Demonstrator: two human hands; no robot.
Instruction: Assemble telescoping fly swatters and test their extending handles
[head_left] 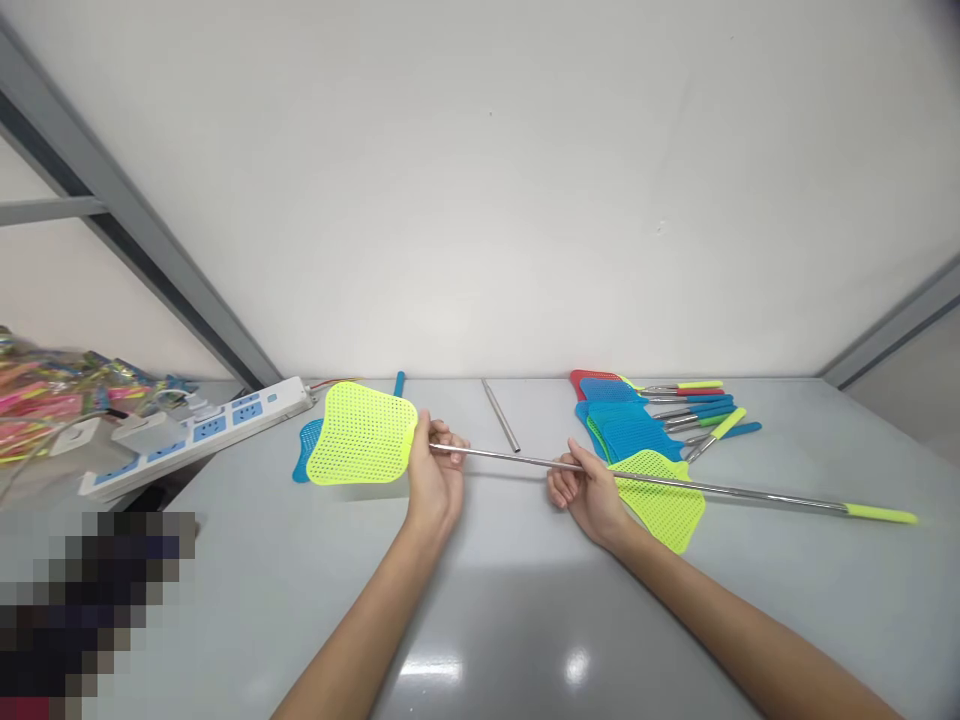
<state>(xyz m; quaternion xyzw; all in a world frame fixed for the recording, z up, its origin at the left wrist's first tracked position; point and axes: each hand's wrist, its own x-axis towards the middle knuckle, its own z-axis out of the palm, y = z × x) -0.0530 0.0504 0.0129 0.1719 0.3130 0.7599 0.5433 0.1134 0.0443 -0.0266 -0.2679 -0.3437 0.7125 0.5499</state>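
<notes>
My left hand (436,478) grips the neck of a yellow-green plastic fly swatter head (360,433), which it holds up over the grey table (300,600). A long steel rod (637,473) with a yellow-green grip (881,514) at its far end runs right from that hand. I cannot tell whether the rod is joined to the head. My right hand (591,492) is curled around the rod. Just beyond it, a second yellow-green swatter head (660,503) lies on the table under the rod. A blue swatter head (303,450) lies partly hidden behind the raised head.
A loose steel rod (500,415) and a blue handle (399,384) lie at the back. Several blue, red and green swatters (626,425) are piled back right. A white power strip (202,435) and colourful packages (52,395) sit left, with a pixelated patch (90,610) at lower left.
</notes>
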